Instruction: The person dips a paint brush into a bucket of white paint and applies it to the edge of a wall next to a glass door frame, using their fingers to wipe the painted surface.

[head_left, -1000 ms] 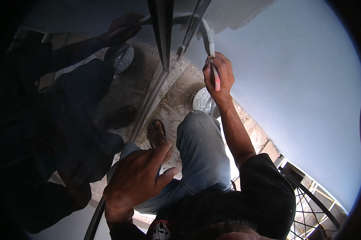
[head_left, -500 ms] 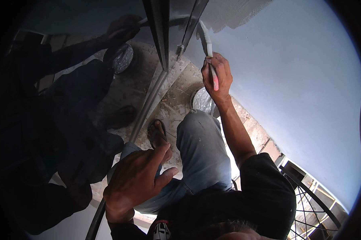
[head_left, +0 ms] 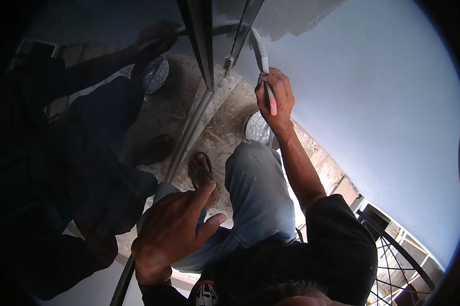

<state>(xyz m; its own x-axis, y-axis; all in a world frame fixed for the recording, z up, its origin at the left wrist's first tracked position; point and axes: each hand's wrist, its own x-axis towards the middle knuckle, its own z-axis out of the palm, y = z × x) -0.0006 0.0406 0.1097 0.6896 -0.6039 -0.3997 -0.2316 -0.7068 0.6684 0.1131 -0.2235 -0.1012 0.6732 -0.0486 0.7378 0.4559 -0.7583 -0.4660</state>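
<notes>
My right hand (head_left: 276, 99) grips a paintbrush (head_left: 260, 53) by its pale, red-tipped handle. The white-smeared brush head bends toward the wall (head_left: 367, 97), close beside the dark metal frame (head_left: 241, 35); its bristle tip is hard to make out. A fresh grey patch (head_left: 296, 18) marks the wall above it. My left hand (head_left: 174, 229) holds nothing, thumb apart and fingers stretched out, over my bent left knee. Below my right wrist stands a round container (head_left: 258, 127) with a shiny silvery inside, partly hidden by my knee and arm.
Dark reflective glass (head_left: 97, 117) fills the left side, mirroring my arm and the container. A metal rail (head_left: 189, 137) runs along its base. Dusty floor (head_left: 225, 132) lies around my sandalled foot. A spoked wheel (head_left: 398, 260) stands at the lower right.
My right hand and the paintbrush have shifted slightly left, toward the metal frame. My left hand stays in place.
</notes>
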